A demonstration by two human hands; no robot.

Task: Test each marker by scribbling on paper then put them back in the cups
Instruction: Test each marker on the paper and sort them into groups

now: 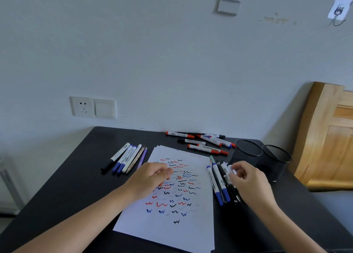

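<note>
A stack of white paper (172,231) covered in red, blue and black scribbles lies on the black table. My left hand (150,178) rests on the paper's upper left with loosely curled fingers and holds nothing. My right hand (246,180) reaches into a row of markers and pens (219,184) lying right of the paper, its fingertips curled round a white marker end (230,168). Two black mesh cups (248,151) (276,161) stand at the right. They look empty from here.
A row of markers and pencils (126,157) lies left of the paper. A loose pile of red-capped markers (204,142) sits at the back by the wall. The black table (57,195) ends near a wooden headboard (328,138) on the right.
</note>
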